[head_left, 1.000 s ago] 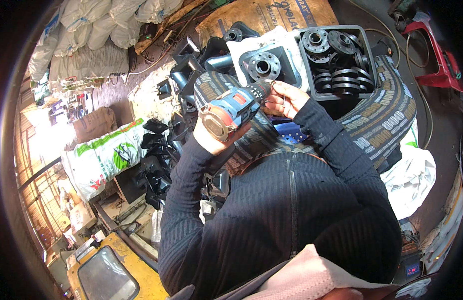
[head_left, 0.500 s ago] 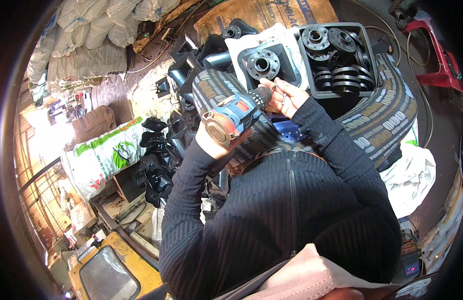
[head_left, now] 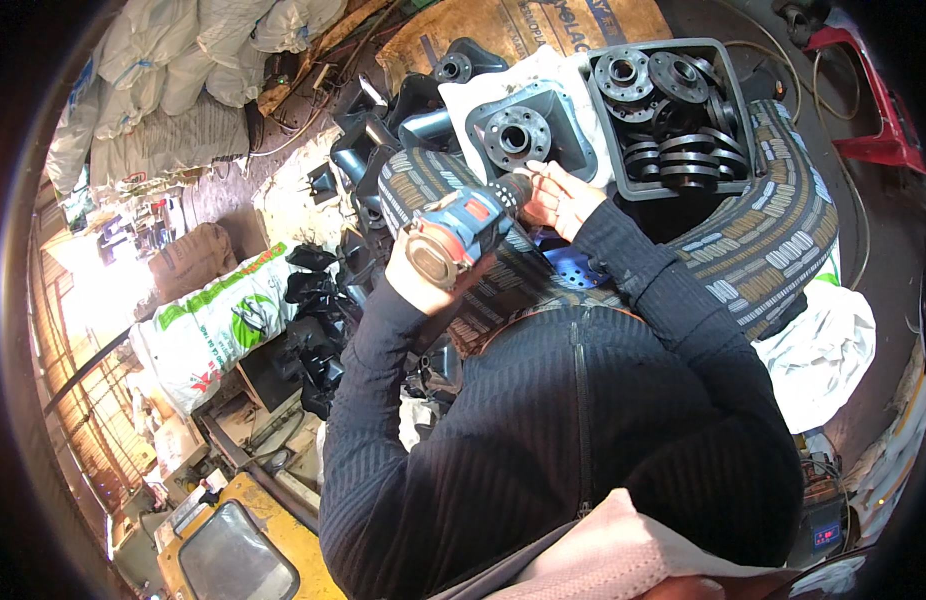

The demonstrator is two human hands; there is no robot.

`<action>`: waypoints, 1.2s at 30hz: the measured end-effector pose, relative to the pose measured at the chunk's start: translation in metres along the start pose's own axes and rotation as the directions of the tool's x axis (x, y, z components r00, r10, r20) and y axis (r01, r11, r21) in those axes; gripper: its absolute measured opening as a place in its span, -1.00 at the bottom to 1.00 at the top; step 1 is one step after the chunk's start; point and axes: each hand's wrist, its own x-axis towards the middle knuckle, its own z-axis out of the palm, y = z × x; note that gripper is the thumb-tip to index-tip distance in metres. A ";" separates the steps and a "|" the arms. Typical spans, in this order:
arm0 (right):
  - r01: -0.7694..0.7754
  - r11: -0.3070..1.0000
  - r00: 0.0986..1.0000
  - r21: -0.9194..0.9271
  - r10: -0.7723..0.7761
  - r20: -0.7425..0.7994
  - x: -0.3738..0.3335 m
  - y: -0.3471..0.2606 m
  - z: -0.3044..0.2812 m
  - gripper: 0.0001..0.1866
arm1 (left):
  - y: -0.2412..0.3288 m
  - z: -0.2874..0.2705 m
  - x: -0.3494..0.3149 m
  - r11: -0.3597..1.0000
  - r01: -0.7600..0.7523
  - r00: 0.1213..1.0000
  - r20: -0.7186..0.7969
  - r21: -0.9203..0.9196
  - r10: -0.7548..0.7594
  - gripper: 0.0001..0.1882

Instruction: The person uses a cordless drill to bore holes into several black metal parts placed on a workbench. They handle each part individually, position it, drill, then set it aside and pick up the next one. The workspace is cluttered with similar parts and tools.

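Note:
My left hand [head_left: 411, 283] grips a blue cordless drill [head_left: 468, 222], its dark chuck pointing to the upper right. Right at the chuck's tip, my right hand [head_left: 563, 203] has its fingers pinched together; what they hold is too small to make out. Just beyond both hands, a round metal flange with bolt holes [head_left: 505, 150] sits in a square dark moulded part [head_left: 578, 150], which rests on a white sheet [head_left: 461, 98]. Below my right wrist, a blue piece with holes [head_left: 575, 266] shows between my legs.
At the far right stands a grey bin [head_left: 747, 120] holding several dark metal flanges. Several black moulded parts [head_left: 318, 340] lie along my left, near a white and green sack [head_left: 218, 325]. A red plastic stool [head_left: 878, 110] is at the right edge, and a yellow machine [head_left: 253, 525] at lower left.
The view has shifted slightly. The drill and both hands stay close together, with my right fingers still pinched at the chuck's tip.

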 end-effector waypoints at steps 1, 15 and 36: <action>0.039 0.998 0.999 -0.058 -0.041 -0.025 0.004 -0.001 -0.014 -0.67 | 0.001 -0.002 0.005 0.999 0.036 0.999 0.004 -0.028 -0.036 -0.57; 0.212 0.401 0.834 -0.891 -0.549 -0.049 0.054 -0.041 -0.022 -0.64 | -0.050 -0.009 0.076 0.956 -0.001 0.964 0.255 0.294 -0.077 -0.56; 0.273 0.570 0.893 -0.775 -0.449 -0.016 0.054 -0.040 -0.026 -0.69 | -0.047 -0.003 0.094 0.936 0.025 0.886 0.426 0.352 -0.184 -0.62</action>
